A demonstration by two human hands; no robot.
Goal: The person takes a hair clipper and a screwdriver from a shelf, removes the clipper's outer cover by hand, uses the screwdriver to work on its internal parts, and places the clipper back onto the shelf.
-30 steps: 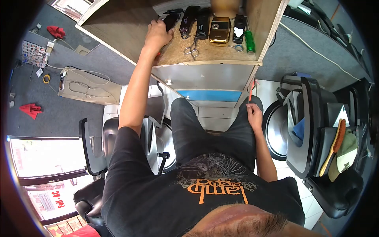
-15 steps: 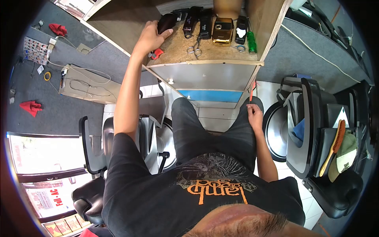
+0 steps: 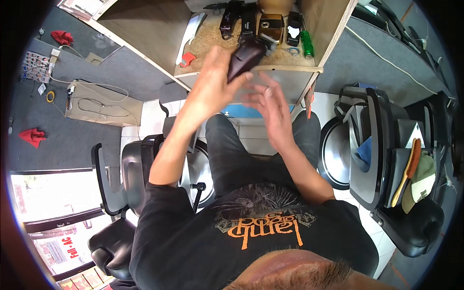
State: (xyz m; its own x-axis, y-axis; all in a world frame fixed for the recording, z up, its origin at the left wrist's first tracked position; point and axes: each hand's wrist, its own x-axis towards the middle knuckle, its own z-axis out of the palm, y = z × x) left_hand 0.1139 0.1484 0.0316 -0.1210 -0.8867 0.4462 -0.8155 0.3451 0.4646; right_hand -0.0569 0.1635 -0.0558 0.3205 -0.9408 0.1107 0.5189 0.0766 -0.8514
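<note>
My left hand point(image 3: 212, 79) is closed around a dark maroon hair clipper point(image 3: 248, 59), held up in front of the shelf point(image 3: 212, 41) with its blade end pointing up and right. My right hand point(image 3: 271, 108) is raised just below and to the right of the clipper, fingers apart and slightly blurred, with nothing seen in it. Behind the clipper stand two black clippers point(image 3: 230, 20), a gold-and-brown shaver point(image 3: 270, 29) and a black trimmer point(image 3: 294, 30). A scissors' finger ring point(image 3: 293, 50) shows beside a green cylindrical item point(image 3: 307, 44).
A white razor-like tool point(image 3: 189, 38) and a red piece point(image 3: 187, 59) lie at the shelf's left. Barber chairs flank me, the right one point(image 3: 365, 145) bearing a wooden-handled brush point(image 3: 411, 166) and cloths. A tan box with cords point(image 3: 96, 104) sits left.
My left hand has lifted the maroon clipper off the shelf and brought it right and toward me. My right hand has risen from my thigh to beside it.
</note>
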